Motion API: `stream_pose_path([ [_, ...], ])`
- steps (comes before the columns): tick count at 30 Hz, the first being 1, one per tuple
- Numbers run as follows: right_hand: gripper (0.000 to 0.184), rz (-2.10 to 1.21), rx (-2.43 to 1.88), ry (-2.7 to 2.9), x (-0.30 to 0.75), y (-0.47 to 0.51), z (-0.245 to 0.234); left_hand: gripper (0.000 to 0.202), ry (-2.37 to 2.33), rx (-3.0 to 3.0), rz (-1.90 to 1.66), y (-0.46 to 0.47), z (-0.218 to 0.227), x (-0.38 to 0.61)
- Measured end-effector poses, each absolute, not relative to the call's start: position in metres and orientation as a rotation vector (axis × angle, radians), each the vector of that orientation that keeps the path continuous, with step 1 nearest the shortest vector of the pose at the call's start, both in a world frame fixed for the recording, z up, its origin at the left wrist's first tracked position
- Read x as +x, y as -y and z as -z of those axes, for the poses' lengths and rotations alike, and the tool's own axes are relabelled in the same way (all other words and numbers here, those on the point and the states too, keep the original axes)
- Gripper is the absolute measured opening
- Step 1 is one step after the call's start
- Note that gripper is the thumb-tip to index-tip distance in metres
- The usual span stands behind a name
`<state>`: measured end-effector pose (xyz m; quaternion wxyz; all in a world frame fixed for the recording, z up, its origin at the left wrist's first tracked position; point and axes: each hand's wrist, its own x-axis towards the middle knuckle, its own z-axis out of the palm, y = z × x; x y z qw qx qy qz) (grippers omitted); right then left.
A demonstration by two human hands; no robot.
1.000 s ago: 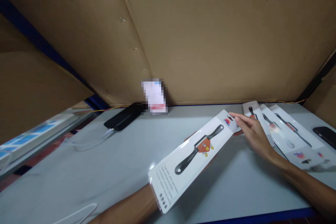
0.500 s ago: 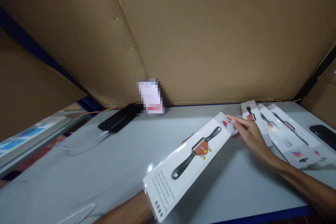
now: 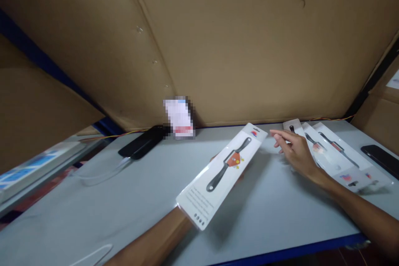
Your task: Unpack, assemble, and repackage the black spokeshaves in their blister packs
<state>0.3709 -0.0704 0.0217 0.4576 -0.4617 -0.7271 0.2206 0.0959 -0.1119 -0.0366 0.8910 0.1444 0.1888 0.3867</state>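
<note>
A white card package (image 3: 221,178) printed with a black and orange spokeshave is tilted above the table in my left hand (image 3: 240,177). That hand supports it from underneath, so most of its fingers are hidden; only small parts show at the package's edges. Just right of the package's top end is my right hand (image 3: 297,153), apart from it. Its fingers are loosely stretched to the left and hold nothing. Behind and beside this hand, several similar spokeshave packages (image 3: 338,143) lie overlapping on the table.
The grey table (image 3: 140,203) ends in a blue front edge (image 3: 289,253). A phone with a blurred screen (image 3: 179,118) leans on the cardboard wall (image 3: 237,50). Near it lies a black device (image 3: 145,143) with a white cable. Another black object (image 3: 382,158) rests at far right.
My right hand has let go of the package's top end and is now apart from it. My left hand has shifted the package slightly up and away.
</note>
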Motion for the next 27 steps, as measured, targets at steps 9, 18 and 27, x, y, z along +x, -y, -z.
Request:
stream_pose_path([
  [9, 0.026, -0.113, -1.054, 1.797, 0.39, 0.047, -0.022, 0.048, -0.732, 0.518, -0.994, 0.076, -0.001, 0.088],
  [18, 0.023, -0.035, -1.085, 2.036, 0.381, 0.054, -0.01, 0.03, -1.162, 0.752, -1.06, 0.079, -0.016, 0.092],
  [27, 0.028, -0.075, -1.148, 2.275, 0.367, 0.071, -0.005, 0.017, -1.385, 0.882, -1.186, 0.076, -0.011, 0.089],
])
